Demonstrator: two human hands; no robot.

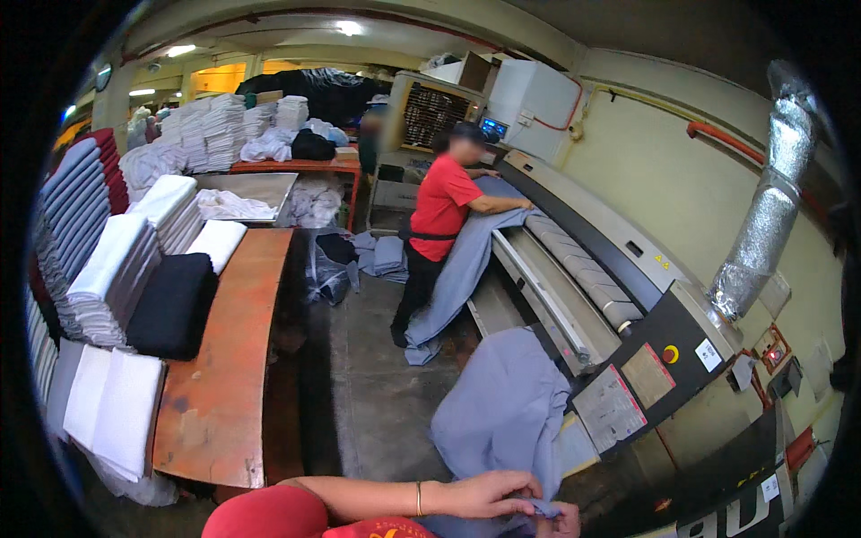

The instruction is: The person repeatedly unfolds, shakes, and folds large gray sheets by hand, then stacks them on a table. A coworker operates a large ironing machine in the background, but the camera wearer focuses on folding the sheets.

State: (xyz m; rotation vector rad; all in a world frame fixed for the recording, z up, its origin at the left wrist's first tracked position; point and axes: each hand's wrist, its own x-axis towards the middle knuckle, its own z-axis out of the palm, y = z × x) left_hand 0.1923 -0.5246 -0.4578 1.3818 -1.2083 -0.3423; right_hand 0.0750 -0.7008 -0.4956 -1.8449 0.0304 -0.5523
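My left hand (pixel 500 493) pinches the edge of a large blue-grey cloth (pixel 493 394) at the lower edge of the view, its forearm reaching in from the left. Close beside it on the right, my right hand (pixel 558 522), partly cut off by the frame, has its fingers closed on the same edge. The cloth hangs up over the near end of a long roller ironing machine (pixel 668 359). A co-worker in a red top (pixel 441 202) stands farther along the machine, both hands on another blue-grey sheet (pixel 462 269) that trails to the floor.
A wooden table (pixel 215 394) at left bears folded white and dark linens (pixel 115 269). Behind are an orange table (pixel 350 166) with white stacks and bundles (pixel 332 260) on the floor. A foil duct (pixel 767 197) rises at right. Grey floor (pixel 368 377) runs between table and machine.
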